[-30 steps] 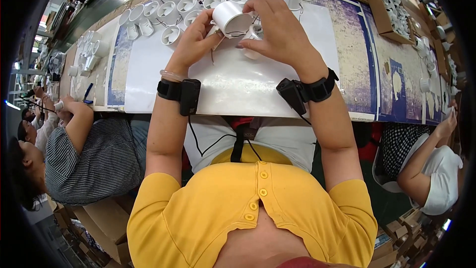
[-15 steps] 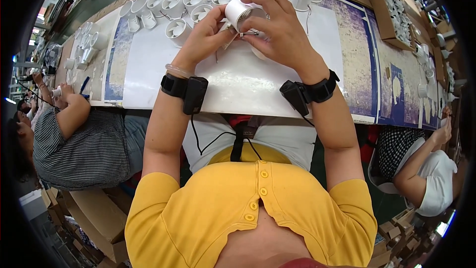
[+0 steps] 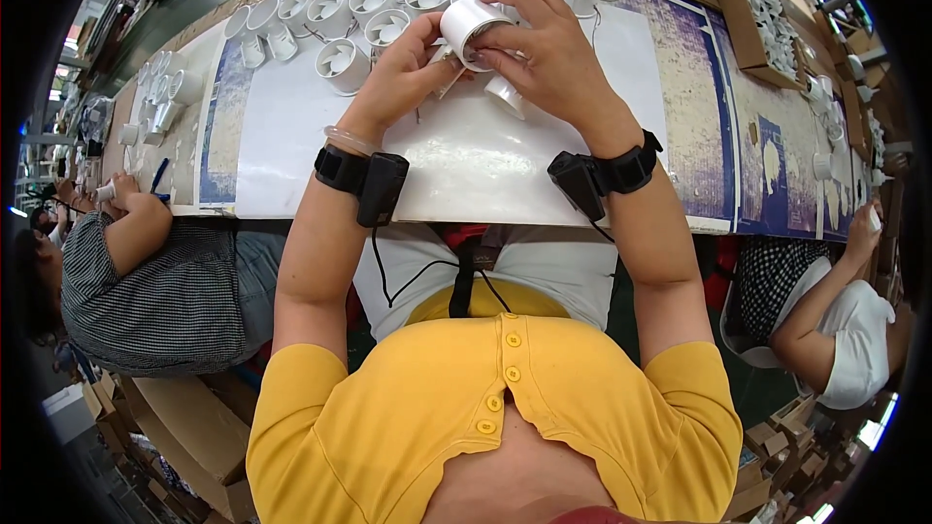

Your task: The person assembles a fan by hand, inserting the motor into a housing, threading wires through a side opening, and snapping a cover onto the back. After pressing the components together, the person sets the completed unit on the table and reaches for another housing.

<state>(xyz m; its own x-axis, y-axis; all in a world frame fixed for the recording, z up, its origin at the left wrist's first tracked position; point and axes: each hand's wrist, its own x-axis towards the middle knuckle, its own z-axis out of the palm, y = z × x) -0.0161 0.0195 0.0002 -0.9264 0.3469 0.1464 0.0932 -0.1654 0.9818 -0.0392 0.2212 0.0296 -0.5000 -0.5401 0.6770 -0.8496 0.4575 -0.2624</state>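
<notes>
A white cylindrical housing (image 3: pixel 473 19) is held over the table between my two hands, its open end tilted toward the lower right. My left hand (image 3: pixel 413 70) is closed on its left side, with the thumb near a small flat white piece under the housing. My right hand (image 3: pixel 551 63) grips it from the right: fingers curl over the top, while the thumb and a finger press at the open end. What those fingertips touch inside is hidden. Just below lies another white round part (image 3: pixel 505 97). Several white fan units (image 3: pixel 343 65) with visible blades stand beyond my hands.
White sheeting (image 3: pixel 320 165) covers the table before me. White cups (image 3: pixel 238 24) lie at the far left, near a blue pen-like tool (image 3: pixel 160 173). An open carton (image 3: pixel 748 29) of white parts stands at the right. Co-workers sit on both sides.
My right thumb and finger have moved in closer to the housing's open end. The white part below shows more now. The housing has stayed in both hands.
</notes>
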